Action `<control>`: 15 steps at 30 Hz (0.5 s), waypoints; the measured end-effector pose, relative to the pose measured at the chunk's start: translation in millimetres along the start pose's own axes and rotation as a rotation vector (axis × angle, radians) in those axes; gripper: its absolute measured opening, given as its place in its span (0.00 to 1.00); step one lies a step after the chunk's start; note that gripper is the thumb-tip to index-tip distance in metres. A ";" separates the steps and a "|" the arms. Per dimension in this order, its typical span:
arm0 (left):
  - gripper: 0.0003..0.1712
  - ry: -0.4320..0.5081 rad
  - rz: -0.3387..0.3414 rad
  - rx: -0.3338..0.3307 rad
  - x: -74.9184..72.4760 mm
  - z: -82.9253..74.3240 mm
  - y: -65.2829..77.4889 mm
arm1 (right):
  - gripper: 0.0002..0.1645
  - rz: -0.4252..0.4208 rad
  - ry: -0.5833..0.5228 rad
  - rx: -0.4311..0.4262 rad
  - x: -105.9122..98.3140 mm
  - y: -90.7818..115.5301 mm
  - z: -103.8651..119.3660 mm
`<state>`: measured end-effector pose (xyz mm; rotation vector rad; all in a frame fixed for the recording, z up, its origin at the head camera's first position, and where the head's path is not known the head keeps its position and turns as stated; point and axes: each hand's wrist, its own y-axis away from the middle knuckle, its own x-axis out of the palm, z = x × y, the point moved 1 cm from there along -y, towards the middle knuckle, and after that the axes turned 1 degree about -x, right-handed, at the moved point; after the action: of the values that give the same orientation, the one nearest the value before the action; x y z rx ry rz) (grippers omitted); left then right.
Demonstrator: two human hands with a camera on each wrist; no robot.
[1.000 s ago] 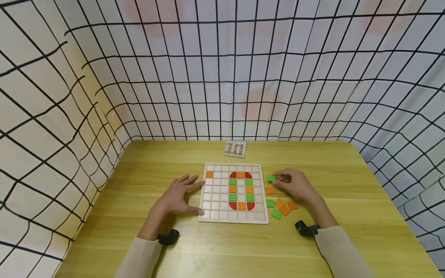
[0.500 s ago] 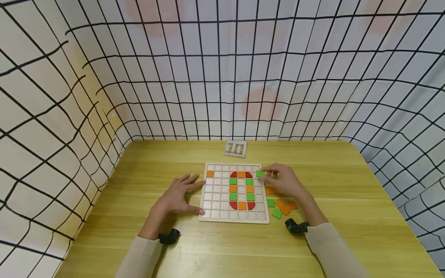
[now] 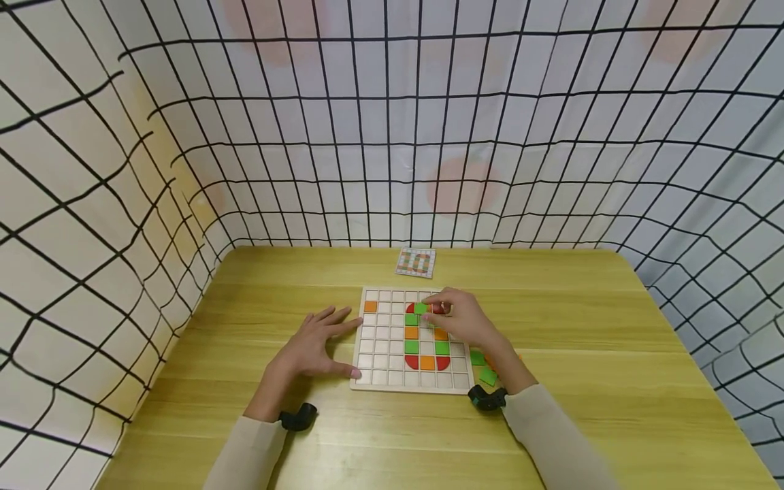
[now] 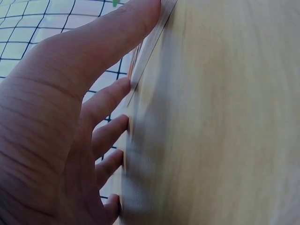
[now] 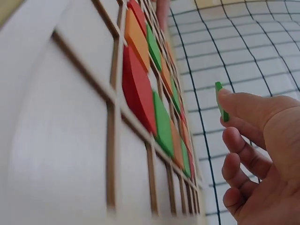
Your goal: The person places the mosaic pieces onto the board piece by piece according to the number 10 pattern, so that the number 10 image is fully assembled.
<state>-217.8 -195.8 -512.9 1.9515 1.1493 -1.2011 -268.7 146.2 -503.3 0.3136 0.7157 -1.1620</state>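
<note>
My right hand pinches a green square tile between thumb and fingertips, held above the upper part of a pale wooden grid board. On the board, red rounded corner pieces and green and orange squares form an upright ring, partly covered by the right hand. One lone orange square lies in a cell near the board's top left. My left hand is spread beside the board, thumb and index fingertip against its left edge; its other fingertips rest on the table.
Several loose tiles lie right of the board, among them a green tile, partly hidden under the right forearm. A small printed pattern card lies behind the board on the wooden table. Black grid netting surrounds the table's back and sides.
My right hand has carried the green tile leftward from beside the board to over the ring's top. The left hand and board have stayed in place.
</note>
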 end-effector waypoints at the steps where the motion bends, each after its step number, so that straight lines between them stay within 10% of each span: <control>1: 0.60 0.001 0.002 0.001 0.2 -0.3 -0.3 | 0.17 0.005 -0.004 0.000 3.6 -2.3 0.6; 15: 0.62 -0.011 0.020 -0.030 1.7 0.5 -2.0 | 0.18 0.052 -0.008 0.000 39.5 -35.8 13.1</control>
<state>-219.4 -194.6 -514.6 1.9277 1.1334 -1.1765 -288.5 96.3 -514.8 0.3256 0.6968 -1.1139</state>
